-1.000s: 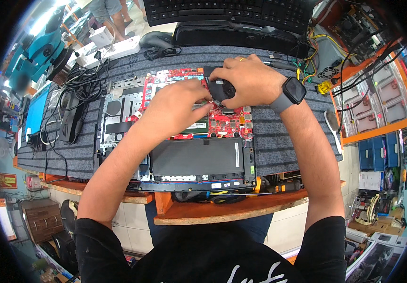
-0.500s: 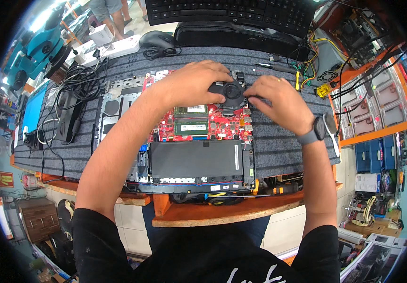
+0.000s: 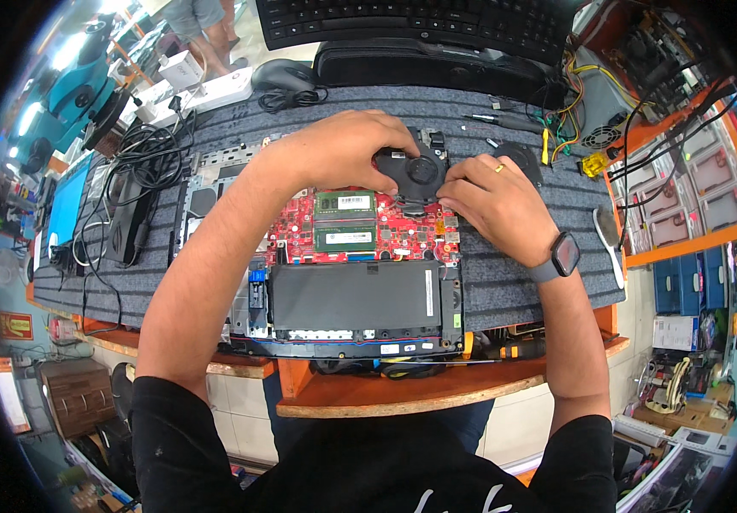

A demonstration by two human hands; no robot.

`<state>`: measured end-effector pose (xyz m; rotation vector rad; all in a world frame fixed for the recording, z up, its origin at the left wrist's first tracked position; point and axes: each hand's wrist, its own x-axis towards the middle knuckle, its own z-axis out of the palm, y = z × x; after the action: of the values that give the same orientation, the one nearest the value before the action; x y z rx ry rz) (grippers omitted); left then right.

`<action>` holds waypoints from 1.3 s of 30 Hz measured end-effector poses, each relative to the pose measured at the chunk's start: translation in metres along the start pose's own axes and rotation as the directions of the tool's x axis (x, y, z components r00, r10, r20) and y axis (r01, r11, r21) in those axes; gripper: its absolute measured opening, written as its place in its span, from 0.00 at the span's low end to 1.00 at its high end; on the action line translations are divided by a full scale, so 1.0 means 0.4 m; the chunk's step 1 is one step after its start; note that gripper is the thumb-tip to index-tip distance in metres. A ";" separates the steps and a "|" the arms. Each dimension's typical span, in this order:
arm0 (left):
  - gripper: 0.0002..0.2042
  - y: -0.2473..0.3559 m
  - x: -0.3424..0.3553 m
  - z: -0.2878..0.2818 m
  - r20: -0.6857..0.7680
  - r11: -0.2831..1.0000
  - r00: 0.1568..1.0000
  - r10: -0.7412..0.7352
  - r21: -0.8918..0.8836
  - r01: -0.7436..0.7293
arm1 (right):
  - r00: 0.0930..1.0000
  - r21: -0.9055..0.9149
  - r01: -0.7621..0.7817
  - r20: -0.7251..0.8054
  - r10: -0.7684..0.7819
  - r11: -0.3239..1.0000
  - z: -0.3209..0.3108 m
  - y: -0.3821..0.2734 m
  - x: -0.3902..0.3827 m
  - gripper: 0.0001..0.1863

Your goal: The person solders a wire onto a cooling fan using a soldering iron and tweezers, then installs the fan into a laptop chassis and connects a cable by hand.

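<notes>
An opened laptop base (image 3: 360, 348) lies on the bench, its red circuit board (image 3: 300, 224) uncovered. Over the board's far right part sits a black cooling fan (image 3: 424, 171). My left hand (image 3: 347, 152) grips the fan's left side, thumb on the near edge and fingers curled over the far one. At the fan's right edge my right hand (image 3: 492, 205) is closed, its fingertips pressed together against the rim; what lies between them is mostly hidden. Two green memory modules (image 3: 343, 239) show left of the fan, and a flat black battery (image 3: 351, 295) is nearer me.
A ribbed grey mat (image 3: 505, 286) covers the bench. Beyond the laptop are a mouse (image 3: 283, 75), a keyboard (image 3: 420, 21) and a screwdriver (image 3: 505, 122). Black cables (image 3: 142, 167) pile up at left; a brush (image 3: 608, 239) lies at right. Another person's legs (image 3: 206, 30) show far left.
My right hand has lowered and turned, its fingertips now against the fan's near right edge. A dark flat part behind that hand has come into sight. My left hand keeps its hold.
</notes>
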<state>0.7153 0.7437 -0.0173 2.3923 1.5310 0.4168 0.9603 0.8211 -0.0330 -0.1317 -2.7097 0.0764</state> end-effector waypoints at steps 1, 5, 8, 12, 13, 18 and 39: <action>0.25 0.003 0.001 -0.002 0.000 1.000 1.000 -0.008 0.002 0.008 | 1.000 -0.005 0.003 0.001 -0.003 1.000 0.001 0.001 -0.001 0.04; 0.24 -0.001 0.008 -0.002 -0.011 1.000 1.000 0.016 -0.005 -0.016 | 1.000 -0.011 0.016 -0.014 -0.016 1.000 0.006 0.008 -0.002 0.04; 0.25 0.006 0.011 -0.008 0.015 1.000 1.000 0.002 0.007 -0.002 | 1.000 -0.010 0.013 -0.005 -0.014 1.000 0.009 0.011 -0.005 0.05; 0.26 0.007 0.007 -0.002 -0.026 0.999 0.999 0.029 0.037 -0.028 | 1.000 -0.012 0.017 -0.008 -0.017 1.000 0.009 0.011 -0.006 0.04; 0.27 0.010 0.008 -0.001 -0.029 0.999 0.999 0.024 0.037 -0.023 | 1.000 -0.007 0.019 -0.007 -0.020 1.000 0.008 0.012 -0.007 0.04; 0.25 0.023 0.009 -0.005 -0.021 0.999 0.999 -0.038 0.035 0.039 | 1.000 0.016 0.010 -0.012 -0.010 1.000 0.003 0.011 -0.011 0.04; 0.22 0.001 -0.013 0.005 -0.131 0.999 0.991 0.026 -0.043 -0.031 | 0.996 -0.002 -0.035 -0.087 0.035 0.999 0.001 0.005 -0.012 0.06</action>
<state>0.7143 0.7386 -0.0196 2.3971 1.5251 0.6192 0.9649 0.8227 -0.0355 -0.1798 -2.6213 0.0751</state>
